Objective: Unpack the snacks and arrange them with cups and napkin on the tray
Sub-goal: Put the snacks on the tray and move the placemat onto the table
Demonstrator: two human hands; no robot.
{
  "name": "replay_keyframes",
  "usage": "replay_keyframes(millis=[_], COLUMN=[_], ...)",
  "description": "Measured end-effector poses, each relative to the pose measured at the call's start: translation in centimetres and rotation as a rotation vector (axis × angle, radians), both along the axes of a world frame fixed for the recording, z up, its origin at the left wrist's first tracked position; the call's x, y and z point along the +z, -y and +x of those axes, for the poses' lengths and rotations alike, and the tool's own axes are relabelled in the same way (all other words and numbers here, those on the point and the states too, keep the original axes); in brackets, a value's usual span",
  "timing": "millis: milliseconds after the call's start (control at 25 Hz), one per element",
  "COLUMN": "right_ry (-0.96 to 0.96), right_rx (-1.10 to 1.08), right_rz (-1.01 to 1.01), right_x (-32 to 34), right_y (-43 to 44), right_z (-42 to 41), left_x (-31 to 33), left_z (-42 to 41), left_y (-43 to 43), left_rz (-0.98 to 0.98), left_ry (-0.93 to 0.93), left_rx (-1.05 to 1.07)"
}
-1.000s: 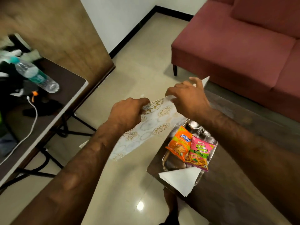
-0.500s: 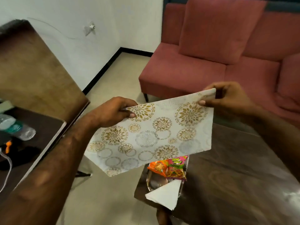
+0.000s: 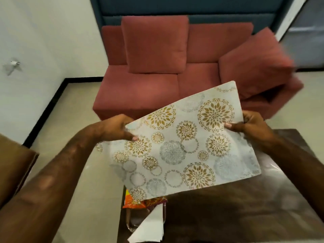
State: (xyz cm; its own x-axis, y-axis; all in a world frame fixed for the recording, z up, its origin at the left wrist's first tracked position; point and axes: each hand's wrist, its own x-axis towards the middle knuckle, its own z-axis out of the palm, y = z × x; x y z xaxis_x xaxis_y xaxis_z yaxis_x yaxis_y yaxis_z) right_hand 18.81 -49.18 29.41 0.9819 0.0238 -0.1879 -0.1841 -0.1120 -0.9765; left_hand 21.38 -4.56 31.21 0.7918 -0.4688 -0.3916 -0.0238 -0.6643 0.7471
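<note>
I hold a white placemat (image 3: 184, 148) printed with gold and grey flower circles, spread flat and tilted above the dark table (image 3: 245, 207). My left hand (image 3: 115, 128) pinches its left edge, thumb on top. My right hand (image 3: 252, 126) grips its right edge. Below the mat's near corner, the orange snack packet (image 3: 133, 204) and a white folded napkin (image 3: 149, 227) lie on the metal tray (image 3: 129, 223) at the table's left edge. The cups and the second packet are hidden under the mat.
A red sofa (image 3: 149, 88) with loose cushions stands behind the table. Tiled floor (image 3: 73, 120) runs to the left, with a white wall and black skirting. A brown wooden surface (image 3: 15, 169) shows at the left edge.
My view has swung right and up toward the sofa. Both hands have carried the mat rightward over the table, and it now covers more of the tray.
</note>
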Motion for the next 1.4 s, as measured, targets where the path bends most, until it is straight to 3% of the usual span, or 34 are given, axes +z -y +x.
replay_keyframes(millis=[80,240,480,600,840,1160,1400], right_ry=[-0.048,-0.109,-0.216,-0.263,-0.358,-0.495,-0.565], right_rx=[-0.083,-0.202,-0.339,-0.307,-0.389,-0.330,-0.295], right_rz=[0.038,0.052,0.074,0.082,-0.062,-0.157,-0.195], right_x=[-0.7,-3.6,-9.6,-12.2,-20.0,-33.4,-40.1], right_y=[4.3,12.5,26.4,33.3,44.2,48.8,49.2], right_z=[-1.0,-2.5,-2.7,-1.5,1.4,7.0,9.7], left_x=[-1.5,-4.8,-11.2,-15.3,-23.2,-35.7,-41.3], left_z=[1.0,1.5,1.3,0.5,2.0,5.5,7.8], left_y=[1.3,4.6,19.0,27.2,40.8,46.9,48.3], left_rz=[0.035,-0.140,-0.396,-0.303,-0.205,-0.083,0.003], left_ry=[-0.006,-0.123,-0.309,-0.384,-0.361,-0.409,-0.373], left_rx=[0.024,0.248,0.610,0.652,0.813,0.914,0.951])
